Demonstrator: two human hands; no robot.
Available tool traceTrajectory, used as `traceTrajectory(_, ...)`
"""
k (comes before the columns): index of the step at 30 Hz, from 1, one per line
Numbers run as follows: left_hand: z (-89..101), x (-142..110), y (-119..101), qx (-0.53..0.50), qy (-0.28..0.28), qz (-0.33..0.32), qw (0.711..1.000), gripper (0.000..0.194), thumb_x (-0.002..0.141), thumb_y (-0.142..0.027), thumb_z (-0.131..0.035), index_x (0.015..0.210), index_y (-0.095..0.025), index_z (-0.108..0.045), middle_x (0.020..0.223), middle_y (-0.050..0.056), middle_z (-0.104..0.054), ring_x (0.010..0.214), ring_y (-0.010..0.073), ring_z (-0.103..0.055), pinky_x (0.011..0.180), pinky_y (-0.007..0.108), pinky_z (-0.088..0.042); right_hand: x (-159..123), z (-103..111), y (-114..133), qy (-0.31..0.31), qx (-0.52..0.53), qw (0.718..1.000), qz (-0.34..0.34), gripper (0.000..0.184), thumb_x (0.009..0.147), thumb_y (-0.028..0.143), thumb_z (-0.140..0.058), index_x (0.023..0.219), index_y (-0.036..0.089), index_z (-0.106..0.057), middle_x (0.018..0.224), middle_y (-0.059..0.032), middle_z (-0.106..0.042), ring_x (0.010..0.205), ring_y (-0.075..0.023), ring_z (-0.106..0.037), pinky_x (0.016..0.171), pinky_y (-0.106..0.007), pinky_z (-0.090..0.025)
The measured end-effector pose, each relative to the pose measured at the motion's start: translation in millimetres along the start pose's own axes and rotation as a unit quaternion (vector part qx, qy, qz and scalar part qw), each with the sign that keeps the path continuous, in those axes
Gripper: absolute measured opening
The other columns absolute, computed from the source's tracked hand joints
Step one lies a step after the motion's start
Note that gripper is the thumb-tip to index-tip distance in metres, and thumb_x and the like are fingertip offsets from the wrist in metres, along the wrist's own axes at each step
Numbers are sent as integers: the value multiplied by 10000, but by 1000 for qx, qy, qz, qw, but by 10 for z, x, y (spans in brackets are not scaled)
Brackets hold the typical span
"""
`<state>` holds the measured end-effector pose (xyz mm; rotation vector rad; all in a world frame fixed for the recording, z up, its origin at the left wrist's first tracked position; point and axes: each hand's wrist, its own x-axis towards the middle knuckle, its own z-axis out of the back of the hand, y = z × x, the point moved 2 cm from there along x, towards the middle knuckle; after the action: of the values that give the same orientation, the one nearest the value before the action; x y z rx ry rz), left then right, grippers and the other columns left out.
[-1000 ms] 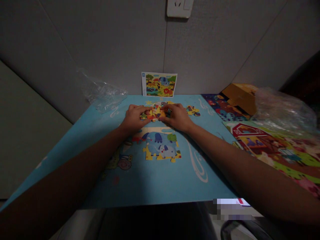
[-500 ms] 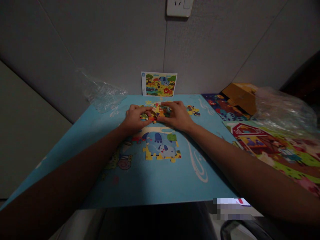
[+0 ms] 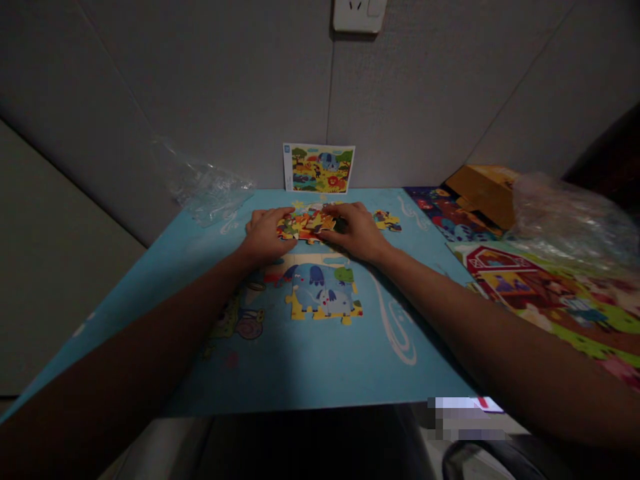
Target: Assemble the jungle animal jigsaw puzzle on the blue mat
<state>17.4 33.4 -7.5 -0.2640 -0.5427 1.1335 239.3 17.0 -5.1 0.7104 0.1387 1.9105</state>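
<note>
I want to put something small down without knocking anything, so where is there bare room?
Widest: the blue tabletop between the joined elephant pieces and the near edge. A smaller patch lies between the small cluster and the dark-blue picture. It's crowded where the left hand and right hand meet the puzzle pieces.

Puzzle pieces (image 3: 311, 221) partly hidden; wall socket (image 3: 358, 16) cut off.

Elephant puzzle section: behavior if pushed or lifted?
The elephant puzzle section lies flat on the blue tabletop, so a push should probably slide it. Lifted by one edge, it may bend or split at its seams.
</note>
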Motion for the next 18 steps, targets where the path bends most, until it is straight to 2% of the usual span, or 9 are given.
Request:
traceTrajectory(3, -6, 4, -2, -10, 9, -7, 1000, 734, 714, -356, -703, 1425, -247, -558, 1294, 70, -656, 1272, 378, -470, 1105, 552, -384, -18, -75, 16, 66, -8, 997, 43, 676, 835, 548, -730, 1421, 240, -596, 1487, -122, -574, 1348, -381, -461, 1073, -577, -367)
traceTrajectory(5, -5, 2, -13, -17, 11, -13, 1000, 737, 715, -351, -709, 1430, -251, -555, 1275, 66, -664, 1271, 373, -469, 1103, 555, -384, -24, -101, 31, 92, -10, 994, 58, 663, 865, 558, -695, 1436, 242, -582, 1484, -125, -576, 1350, -376, -470, 1073, -576, -360)
traceTrajectory(11, -16, -17, -67, -11, 17, -20, 1000, 769, 712, -308, -696, 1460, -260, -523, 1286, 70, -650, 1286, 359, -465, 1127, 555, -343, -18, -58, 63, 74, -33, 996, 28, 522, 900, 446, -650, 1357, 192, -649, 1247, -142, -701, 1210, -351, -578, 1018, -514, -411)
traceTrajectory(15, -9, -43, -107, -16, 31, -29, 999, 819, 709, -327, -725, 1491, -267, -491, 1285, 78, -610, 1296, 353, -466, 1144, 540, -330, -26, -69, 70, 70, -25, 995, 61, 613, 866, 452, -683, 1420, 207, -587, 1363, -134, -653, 1252, -358, -549, 1027, -520, -407)
traceTrajectory(18, 20, -41, -102, -12, 31, -43, 998, 841, 701, -322, -723, 1502, -268, -474, 1340, 86, -564, 1327, 364, -447, 1152, 536, -330, -26, -89, 57, 80, -16, 994, 66, 616, 871, 444, -680, 1424, 191, -580, 1342, -137, -669, 1231, -345, -577, 1031, -502, -413)
